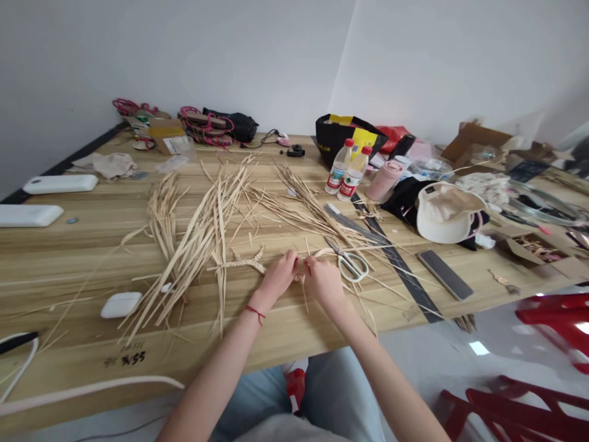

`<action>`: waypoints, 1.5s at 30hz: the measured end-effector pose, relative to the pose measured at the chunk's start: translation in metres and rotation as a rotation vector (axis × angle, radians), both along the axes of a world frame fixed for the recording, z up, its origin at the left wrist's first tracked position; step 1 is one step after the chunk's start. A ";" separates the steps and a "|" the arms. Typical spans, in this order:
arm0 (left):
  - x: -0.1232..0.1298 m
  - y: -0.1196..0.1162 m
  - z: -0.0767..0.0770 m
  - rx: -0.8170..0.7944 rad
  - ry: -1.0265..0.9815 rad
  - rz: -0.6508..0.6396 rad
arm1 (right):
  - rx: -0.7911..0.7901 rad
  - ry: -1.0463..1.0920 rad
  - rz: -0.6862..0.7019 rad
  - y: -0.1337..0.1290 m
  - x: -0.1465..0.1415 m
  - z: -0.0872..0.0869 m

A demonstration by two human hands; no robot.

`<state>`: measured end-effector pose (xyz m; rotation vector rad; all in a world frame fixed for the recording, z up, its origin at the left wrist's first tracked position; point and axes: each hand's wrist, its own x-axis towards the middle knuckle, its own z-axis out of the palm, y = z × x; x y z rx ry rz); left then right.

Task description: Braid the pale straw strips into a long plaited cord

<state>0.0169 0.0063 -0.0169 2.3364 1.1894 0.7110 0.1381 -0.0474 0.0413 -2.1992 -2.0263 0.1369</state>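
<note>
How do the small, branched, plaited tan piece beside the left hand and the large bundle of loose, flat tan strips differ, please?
The plaited piece is much smaller than the loose bundle. The piece looks knobbly and worked together, while the bundle's strips lie separate and crossing. The piece has short branches; the bundle has long, spreading ends. Both are similarly tan.

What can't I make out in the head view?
All in the head view:
- Straw piece between left hand and right hand: how its strands cross; too small, partly covered by the fingers.
- Black bag: its contents; hidden by its front side.
- White device: one end; cut off by the left edge.
- Red stool: its far side; cut off by the right edge.
</note>
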 end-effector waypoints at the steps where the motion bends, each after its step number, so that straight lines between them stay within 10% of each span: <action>1: -0.001 0.001 0.000 -0.013 -0.045 -0.007 | -0.007 0.036 0.047 0.004 0.008 0.007; 7: -0.006 0.009 0.000 -0.069 -0.286 0.009 | -0.053 0.357 0.263 0.058 0.092 0.050; 13: -0.009 0.012 -0.001 -0.032 -0.216 -0.007 | 0.224 -0.096 -0.202 0.122 0.149 0.048; 20: -0.009 0.009 0.003 0.050 -0.187 0.054 | 0.001 0.073 0.307 0.133 0.073 -0.008; 26: -0.015 0.004 0.002 0.009 -0.258 0.053 | 0.062 0.220 0.265 0.139 0.024 -0.031; 33: -0.017 0.005 -0.001 -0.067 -0.294 0.062 | 0.274 0.598 0.201 0.167 0.038 0.046; 45: -0.014 0.006 -0.002 -0.054 -0.295 0.106 | 0.527 0.869 0.136 0.067 0.106 0.138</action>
